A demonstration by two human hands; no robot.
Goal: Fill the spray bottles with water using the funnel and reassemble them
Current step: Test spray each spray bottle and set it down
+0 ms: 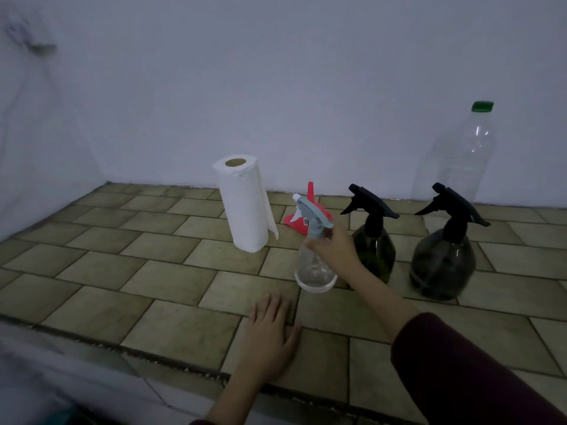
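The tabletop is laid with matt, beige-green stone-like tiles, dull and slightly mottled, with dark rough grout lines. The paper towel roll is soft white paper with a faint embossed texture and a brown cardboard core. The small spray bottle is clear, smooth plastic with a pale blue plastic head. Two dark spray bottles are tinted translucent glossy plastic with matt black heads. The funnel is smooth red plastic. The tall bottle is clear glossy plastic, its cap green. The wall looks matt.

free: tiled counter left | blocked: paper towel roll, dark spray bottles right
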